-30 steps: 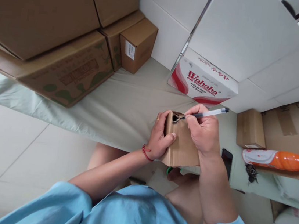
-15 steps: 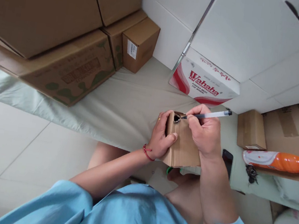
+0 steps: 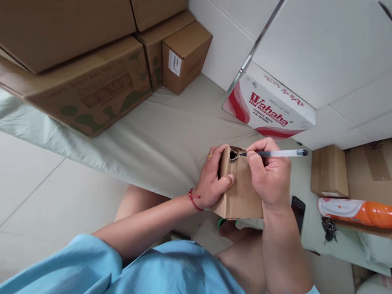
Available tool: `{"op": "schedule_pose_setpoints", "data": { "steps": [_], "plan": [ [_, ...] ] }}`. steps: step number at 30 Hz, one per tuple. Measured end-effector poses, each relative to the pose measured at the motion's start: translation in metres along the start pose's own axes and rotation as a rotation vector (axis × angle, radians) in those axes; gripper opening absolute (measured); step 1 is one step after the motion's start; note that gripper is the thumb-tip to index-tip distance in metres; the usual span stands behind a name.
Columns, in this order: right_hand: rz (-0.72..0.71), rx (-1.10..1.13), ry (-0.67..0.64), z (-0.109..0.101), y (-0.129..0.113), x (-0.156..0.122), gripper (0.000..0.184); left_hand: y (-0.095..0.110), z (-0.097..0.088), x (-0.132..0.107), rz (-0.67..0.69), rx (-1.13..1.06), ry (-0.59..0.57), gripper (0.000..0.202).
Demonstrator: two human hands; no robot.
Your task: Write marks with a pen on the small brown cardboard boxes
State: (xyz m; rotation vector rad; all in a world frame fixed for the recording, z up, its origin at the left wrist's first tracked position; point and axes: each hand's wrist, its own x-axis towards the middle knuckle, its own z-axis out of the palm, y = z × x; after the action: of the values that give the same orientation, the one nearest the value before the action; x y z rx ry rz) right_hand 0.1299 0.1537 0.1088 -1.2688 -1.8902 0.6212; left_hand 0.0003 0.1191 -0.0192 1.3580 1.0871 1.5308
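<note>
A small brown cardboard box (image 3: 246, 193) is tilted over my lap at the edge of the covered surface. Near its upper left corner is a dark, ragged round hole (image 3: 233, 155). My left hand (image 3: 213, 176) grips the box's left side, thumb on the front face and fingers wrapped behind. In my right hand (image 3: 269, 172) is a pen (image 3: 284, 152) with a clear barrel and black end, pinched between thumb and fingers. The pen's tip points left, at or very near the hole's right edge; exact contact is too small to tell.
Large cardboard boxes (image 3: 91, 88) stand at the left, with a smaller labelled box (image 3: 184, 60) beside them. A white and red Wahaba-style carton (image 3: 270, 110) leans by the wall. At right lie an orange bottle (image 3: 369, 212), a phone (image 3: 297, 212) and keys (image 3: 329, 229).
The pen's rear end has swung slightly downward and to the right in my right hand. Its tip stays by the hole, and my left hand keeps its hold on the box.
</note>
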Motion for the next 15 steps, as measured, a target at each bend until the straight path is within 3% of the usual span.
{"op": "schedule_pose_setpoints", "data": {
  "steps": [9, 15],
  "plan": [
    [-0.019, -0.097, 0.015, 0.0014, -0.0052, -0.0008, 0.024, 0.0047, -0.0006, 0.0006, 0.003, 0.02, 0.004, 0.07],
    [-0.058, -0.149, -0.008, 0.0021, -0.007, 0.0014, 0.023, 0.0066, -0.0004, 0.002, 0.02, 0.037, 0.013, 0.067]
  ]
}}
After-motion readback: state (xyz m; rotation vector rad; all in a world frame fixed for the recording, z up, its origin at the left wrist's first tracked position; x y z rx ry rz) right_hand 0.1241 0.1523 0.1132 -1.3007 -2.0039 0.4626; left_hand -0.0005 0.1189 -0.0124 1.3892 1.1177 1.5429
